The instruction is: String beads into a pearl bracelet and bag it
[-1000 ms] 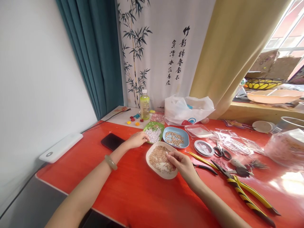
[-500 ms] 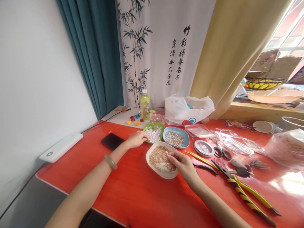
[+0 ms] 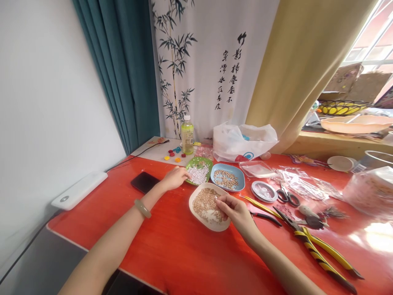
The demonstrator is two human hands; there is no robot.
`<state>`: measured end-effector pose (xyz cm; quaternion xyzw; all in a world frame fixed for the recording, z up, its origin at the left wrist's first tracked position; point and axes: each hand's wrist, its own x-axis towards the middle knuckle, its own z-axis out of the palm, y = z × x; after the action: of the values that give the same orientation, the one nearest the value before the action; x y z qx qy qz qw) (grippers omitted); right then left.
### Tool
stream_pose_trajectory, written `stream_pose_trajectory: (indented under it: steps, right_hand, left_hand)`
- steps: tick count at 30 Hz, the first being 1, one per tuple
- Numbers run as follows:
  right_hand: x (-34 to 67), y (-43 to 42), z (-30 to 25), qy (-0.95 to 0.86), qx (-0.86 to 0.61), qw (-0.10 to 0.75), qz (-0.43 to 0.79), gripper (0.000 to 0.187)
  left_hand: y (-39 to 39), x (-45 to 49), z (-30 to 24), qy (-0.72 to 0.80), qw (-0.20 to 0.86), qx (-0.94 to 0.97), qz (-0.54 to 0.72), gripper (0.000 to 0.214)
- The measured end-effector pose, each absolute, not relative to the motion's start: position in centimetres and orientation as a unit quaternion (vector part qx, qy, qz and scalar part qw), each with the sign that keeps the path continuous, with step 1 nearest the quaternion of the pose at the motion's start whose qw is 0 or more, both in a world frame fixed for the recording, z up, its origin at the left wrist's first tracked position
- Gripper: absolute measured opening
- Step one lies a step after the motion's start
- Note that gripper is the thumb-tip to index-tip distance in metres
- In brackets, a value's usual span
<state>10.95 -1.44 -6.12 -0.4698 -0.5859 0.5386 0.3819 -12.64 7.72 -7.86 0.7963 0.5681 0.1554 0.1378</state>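
My left hand (image 3: 176,178) is at the left edge of the green dish (image 3: 209,162), its fingers drawn together; what they pinch, if anything, is too small to make out. White pearl-like beads (image 3: 198,174) lie in that dish. Over the right side of the cream dish (image 3: 194,211), my right hand (image 3: 232,209) has thumb and forefinger pressed together, and I cannot make out what is between them. Small gold beads (image 3: 205,199) cover much of the cream dish. Behind it, a blue dish (image 3: 242,180) holds larger gold beads (image 3: 225,179).
Right of the dishes lie a round clear lid (image 3: 264,191), scissors (image 3: 287,197) and long-nose pliers (image 3: 316,246). A black phone (image 3: 144,182) lies beside my left wrist. Farther back stand a bottle (image 3: 187,136) and a white plastic bag (image 3: 242,141).
My left hand has shifted slightly left, toward the edge of the green dish. My right hand stays almost still over the cream dish.
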Motion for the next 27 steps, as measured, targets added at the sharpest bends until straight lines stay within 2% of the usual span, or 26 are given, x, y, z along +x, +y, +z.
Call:
stream_pose_trajectory:
  steps: [17,27]
  right_hand:
    - [11.0,-1.4,-6.1,-0.590,-0.468,0.380,0.537,0.027]
    - [11.0,-1.4,-6.2,-0.591,-0.467,0.380,0.537,0.028]
  left_hand:
    - [7.4,-13.0,-7.5,0.564,0.114,0.804,0.150,0.025]
    - [7.6,-13.8,-6.8,0.542,0.170,0.806,0.168,0.017]
